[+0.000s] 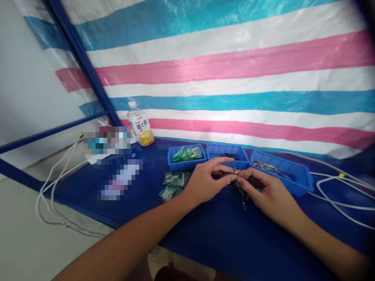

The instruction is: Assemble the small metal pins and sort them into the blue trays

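So, step in hand: I am doing fine pinch work on a small silver fitting, which looks to me like handling one small part rather than sorting a batch.
Left hand: I am reaching in from the left, with the index finger curling over toward the fitting.
Right hand: I am bringing it in from the right, with the fingers closing toward the left fingertips.
Finger state: both hands are closed into a tight pinch, and I am gripping the fitting between them; exactly which fingertips bear on it is too small to tell.
Fitting location: it is sitting at the meeting point of my fingertips, just in front of the middle blue plastic bin.
Under the fingers: thin metal pins are lying in a loose cluster on the blue table, partly hidden by my right hand.
Ahead of the fingers: the left blue plastic bin is holding green packets, and the right blue plastic bin is holding metal pieces.
Left of the fingers: loose green packets are lying on the table.
Next move: as I judge it, the work calls for a steady pinch and a careful finger shift, since the fitting is tiny.
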The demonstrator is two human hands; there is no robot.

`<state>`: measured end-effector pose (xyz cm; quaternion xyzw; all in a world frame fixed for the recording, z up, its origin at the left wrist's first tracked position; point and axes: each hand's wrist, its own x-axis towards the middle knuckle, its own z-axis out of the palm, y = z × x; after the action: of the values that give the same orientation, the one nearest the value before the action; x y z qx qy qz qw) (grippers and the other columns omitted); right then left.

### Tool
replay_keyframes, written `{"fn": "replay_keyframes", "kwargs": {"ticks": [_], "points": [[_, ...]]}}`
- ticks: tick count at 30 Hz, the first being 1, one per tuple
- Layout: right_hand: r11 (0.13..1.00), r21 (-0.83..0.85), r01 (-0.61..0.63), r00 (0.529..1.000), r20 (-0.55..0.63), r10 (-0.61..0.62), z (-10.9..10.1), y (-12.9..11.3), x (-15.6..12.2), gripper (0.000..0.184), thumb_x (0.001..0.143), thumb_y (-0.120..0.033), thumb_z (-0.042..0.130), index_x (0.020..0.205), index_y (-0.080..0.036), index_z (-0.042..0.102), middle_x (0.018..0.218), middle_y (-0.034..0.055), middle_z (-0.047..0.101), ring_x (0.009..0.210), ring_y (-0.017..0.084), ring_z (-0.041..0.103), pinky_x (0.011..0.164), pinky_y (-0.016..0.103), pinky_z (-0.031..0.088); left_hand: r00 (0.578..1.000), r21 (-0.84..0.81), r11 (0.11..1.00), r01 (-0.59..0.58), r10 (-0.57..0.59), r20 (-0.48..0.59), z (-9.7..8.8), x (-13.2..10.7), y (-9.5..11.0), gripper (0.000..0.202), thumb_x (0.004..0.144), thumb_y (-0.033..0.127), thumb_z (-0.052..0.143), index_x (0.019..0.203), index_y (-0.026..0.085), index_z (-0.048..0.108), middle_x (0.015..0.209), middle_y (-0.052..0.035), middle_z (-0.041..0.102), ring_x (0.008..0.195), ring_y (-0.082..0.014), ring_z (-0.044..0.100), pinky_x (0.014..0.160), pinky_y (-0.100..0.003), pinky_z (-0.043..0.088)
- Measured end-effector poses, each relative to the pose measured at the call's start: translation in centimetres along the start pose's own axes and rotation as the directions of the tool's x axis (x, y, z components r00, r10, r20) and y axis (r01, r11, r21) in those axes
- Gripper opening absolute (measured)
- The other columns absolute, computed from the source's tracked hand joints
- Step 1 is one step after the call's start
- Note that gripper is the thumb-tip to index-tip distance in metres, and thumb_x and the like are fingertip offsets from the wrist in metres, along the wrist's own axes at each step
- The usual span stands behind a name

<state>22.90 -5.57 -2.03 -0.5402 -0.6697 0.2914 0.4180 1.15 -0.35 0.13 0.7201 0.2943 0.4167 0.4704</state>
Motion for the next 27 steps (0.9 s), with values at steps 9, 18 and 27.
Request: {"fn": "replay_keyframes", "kwargs": {"ticks": [9,18,27], "points": [[0.997,-0.057,0.060,0.997,0.053,-0.057,-0.1,-1.0,0.0,0.030,0.105,-0.053,0.062,0.110,-0.028,0.078,0.097,0.0031,0.077,0.084,0.023,0.069,0.071,0.033,0.053,1.000,-0.049,0.999,0.003,-0.002,0.017,0.0,0.1,0.1,0.051,0.089,0.022,0.080,0.139,0.023,0.072,0.105,-0.0061,0.086,0.083,-0.0170,0.076,0.080,-0.028,0.059],[0.992,-0.084,0.095,0.992,0.089,-0.087,0.0,-1.4,-0.1,0.032,0.109,-0.051,0.056,0.107,-0.028,0.077,0.093,0.0023,0.074,0.089,0.023,0.067,0.073,0.033,0.050,0.999,-0.093,0.995,0.034,-0.031,0.028,-0.1,0.1,0.4,0.052,0.091,0.027,0.081,0.141,0.020,0.070,0.108,-0.0090,0.085,0.083,-0.0174,0.075,0.080,-0.029,0.059],[0.994,-0.063,0.094,0.990,0.108,-0.087,0.0,-1.4,-0.3,0.033,0.109,-0.053,0.055,0.114,-0.029,0.077,0.099,0.0047,0.076,0.095,0.026,0.069,0.080,0.036,0.054,0.994,-0.165,0.981,0.098,-0.090,0.055,-0.1,0.3,-0.2,0.055,0.090,0.032,0.084,0.141,0.020,0.069,0.111,-0.0105,0.084,0.092,-0.0206,0.079,0.084,-0.030,0.062]]}}
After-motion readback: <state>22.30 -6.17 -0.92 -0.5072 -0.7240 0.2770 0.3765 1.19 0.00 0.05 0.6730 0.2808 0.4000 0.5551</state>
